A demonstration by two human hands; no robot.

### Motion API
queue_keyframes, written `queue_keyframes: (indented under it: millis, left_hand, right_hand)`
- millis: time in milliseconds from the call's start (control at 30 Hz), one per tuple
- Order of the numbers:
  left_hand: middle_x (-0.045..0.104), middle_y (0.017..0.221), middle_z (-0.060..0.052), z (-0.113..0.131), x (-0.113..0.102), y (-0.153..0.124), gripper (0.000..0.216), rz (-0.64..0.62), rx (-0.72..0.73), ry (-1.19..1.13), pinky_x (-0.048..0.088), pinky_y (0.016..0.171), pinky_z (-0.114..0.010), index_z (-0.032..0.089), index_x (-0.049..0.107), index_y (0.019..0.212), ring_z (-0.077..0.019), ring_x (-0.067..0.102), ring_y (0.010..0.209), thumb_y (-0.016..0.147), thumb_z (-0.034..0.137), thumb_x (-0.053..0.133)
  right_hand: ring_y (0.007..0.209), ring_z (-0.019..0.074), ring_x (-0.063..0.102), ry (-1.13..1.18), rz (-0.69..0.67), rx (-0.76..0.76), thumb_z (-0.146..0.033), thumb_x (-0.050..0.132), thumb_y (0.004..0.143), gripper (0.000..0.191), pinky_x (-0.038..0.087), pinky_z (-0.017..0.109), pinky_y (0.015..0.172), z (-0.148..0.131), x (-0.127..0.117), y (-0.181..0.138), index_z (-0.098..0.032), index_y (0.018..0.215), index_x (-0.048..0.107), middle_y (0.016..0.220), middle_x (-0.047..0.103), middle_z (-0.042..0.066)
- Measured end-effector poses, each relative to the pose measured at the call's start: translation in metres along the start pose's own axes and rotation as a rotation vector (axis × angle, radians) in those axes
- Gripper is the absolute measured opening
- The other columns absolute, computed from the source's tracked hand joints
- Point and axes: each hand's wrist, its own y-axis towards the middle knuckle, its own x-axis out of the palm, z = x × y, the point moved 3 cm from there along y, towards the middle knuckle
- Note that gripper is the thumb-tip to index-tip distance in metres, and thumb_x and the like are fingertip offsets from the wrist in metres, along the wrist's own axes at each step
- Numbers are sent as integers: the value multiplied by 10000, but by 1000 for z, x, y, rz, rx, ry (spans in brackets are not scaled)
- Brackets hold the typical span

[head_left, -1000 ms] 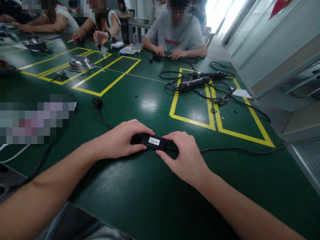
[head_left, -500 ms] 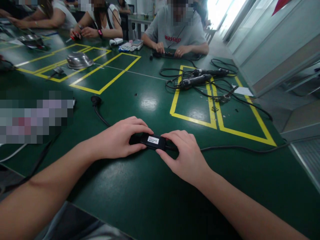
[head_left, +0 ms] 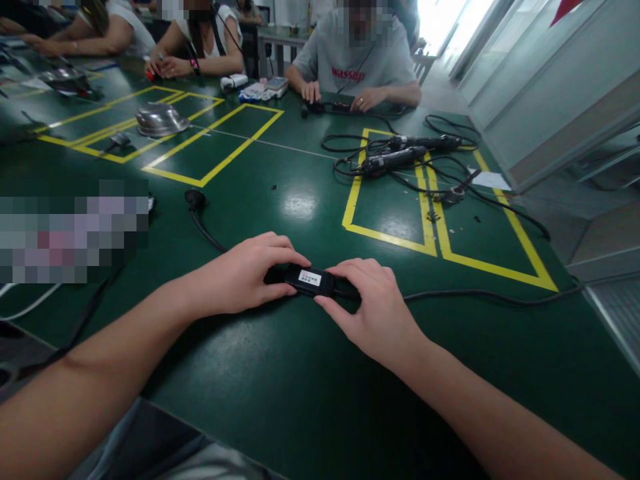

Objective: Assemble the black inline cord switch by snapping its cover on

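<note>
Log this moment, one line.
left hand: pinching black box, left end | right hand: pinching its right end | white label: facing up | plug: on table beyond left hand

Bright light point(head_left: 440, 25) glares beside pale wall point(head_left: 535, 93).

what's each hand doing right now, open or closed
Left hand: closed, pinching the left end of the labelled black box.
Right hand: closed, pinching its right end.
</note>
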Motion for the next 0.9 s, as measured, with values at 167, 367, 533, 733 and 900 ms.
queue_keyframes:
  millis: [167,367,533,733,900]
  left_hand:
    - [774,1173,-65,2,0,1,348,2,8,34,558,1000,-390,230,776,1326,-258,706,1122,982,263,812]
    - [792,1132,-73,9,-2,0,313,11,36,106,565,985,-406,212,786,1293,-264,712,1085,981,239,810]
    - [789,1143,-65,6,-1,1,348,5,3,58,570,971,-378,229,787,1307,-258,733,1088,963,249,833]
    - [791,1151,-52,2,-2,2,357,6,-22,-8,566,963,-350,236,793,1300,-236,761,1054,946,234,843]
    - [798,1185,-58,3,-2,2,357,10,-18,-58,565,966,-338,226,788,1300,-228,770,1067,945,226,831]
  right_hand:
    - [1027,303,727,10,-6,5,-302,791,973,206,501,459,885,0,0,0,-217,1149,725,1132,807,97]
    - [1012,305,722,-5,10,-6,-297,791,977,206,489,456,878,-2,0,0,-208,1148,720,1109,805,94]
    - [1006,302,714,-6,14,1,-277,795,966,195,488,451,876,-3,1,-1,-208,1130,716,1097,804,89]
    - [1024,305,711,-12,4,4,-302,778,987,206,494,459,887,-3,2,-1,-206,1158,713,1130,801,103]
    - [1041,307,706,-19,-16,12,-315,771,991,225,504,461,890,-2,2,-1,-203,1179,719,1151,794,111]
